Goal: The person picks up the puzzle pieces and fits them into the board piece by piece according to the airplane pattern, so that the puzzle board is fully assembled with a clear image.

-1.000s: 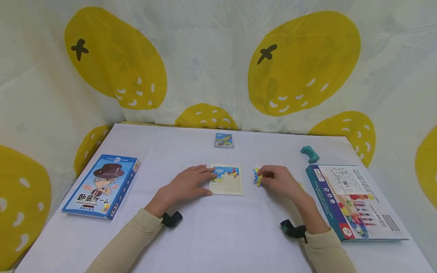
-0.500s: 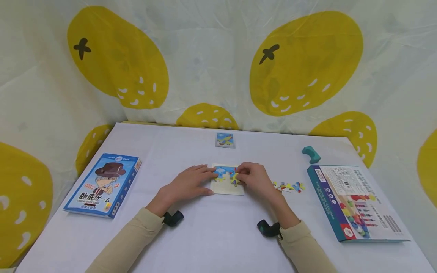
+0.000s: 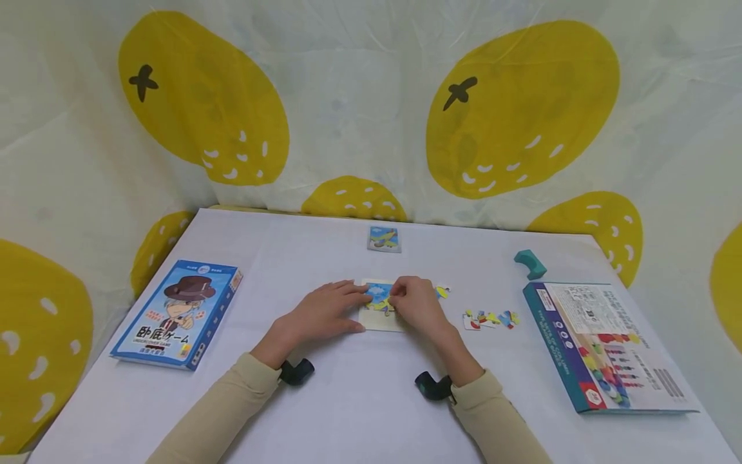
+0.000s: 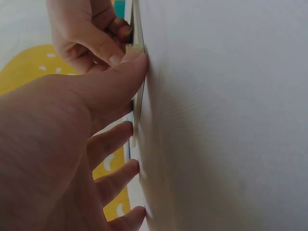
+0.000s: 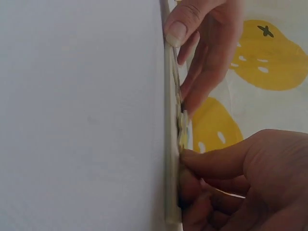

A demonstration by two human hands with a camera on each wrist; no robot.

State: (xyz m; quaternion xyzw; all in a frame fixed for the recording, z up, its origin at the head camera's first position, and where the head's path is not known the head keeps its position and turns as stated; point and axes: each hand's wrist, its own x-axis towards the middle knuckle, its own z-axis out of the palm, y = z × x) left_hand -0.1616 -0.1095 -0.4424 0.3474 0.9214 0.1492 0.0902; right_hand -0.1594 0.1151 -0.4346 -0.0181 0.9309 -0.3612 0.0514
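Observation:
A shallow jigsaw tray (image 3: 377, 323) lies mid-table, its upper part filled with blue sky and yellow pieces. My left hand (image 3: 323, 313) rests flat at its left side, thumb and fingertips touching the frame. Over the tray's right half, my right hand (image 3: 418, 305) pinches a jigsaw piece (image 5: 183, 134) between thumb and fingers, low over the joined pieces. In the left wrist view the left thumb (image 4: 130, 72) lies on the tray's edge. The right hand covers the tray's right side in the head view.
Several loose jigsaw pieces (image 3: 491, 319) lie right of the tray, and a yellow piece (image 3: 443, 292) shows behind the right hand. Farther back is a small airplane picture card (image 3: 384, 240). A blue game box (image 3: 176, 316) stands left; a larger box (image 3: 603, 348) and teal arch block (image 3: 530, 264) lie right.
My right hand has carried the piece leftward from beside the tray to over it, then farther toward its middle. The loose pieces at right have come into view. The left hand has stayed put.

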